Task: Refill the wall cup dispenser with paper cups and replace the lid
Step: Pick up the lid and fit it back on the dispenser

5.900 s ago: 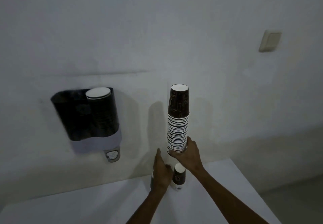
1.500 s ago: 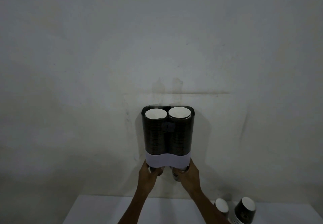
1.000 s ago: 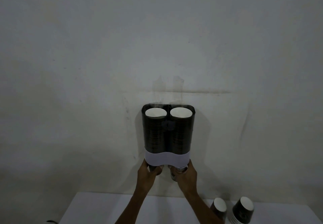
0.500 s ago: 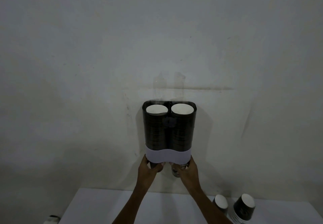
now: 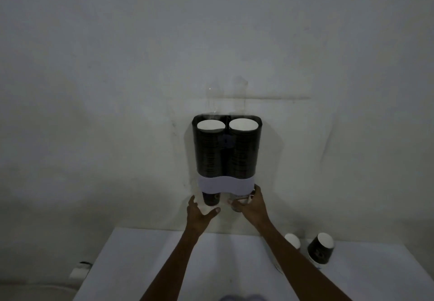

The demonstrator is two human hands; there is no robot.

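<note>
dispenser (image 5: 226, 150) dim on wall, left hand (image 5: 200, 211) cupping bottom cup (image 5: 210, 199), right hand (image 5: 252, 207) gripping half-hidden cup (image 5: 238, 203)

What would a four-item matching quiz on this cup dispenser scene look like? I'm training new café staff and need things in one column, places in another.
Things:
1. left hand
2. right hand
3. cup stacks
4. pale band

Places:
A. standing on the white table, at right
B. wrapped around the foot of the dispenser
C. under the dispenser's right tube, at the cup sticking out
D. under the dispenser's left tube, at the dark cup sticking out

Pairs: 1-D, 2-C, 3-A, 4-B
</note>
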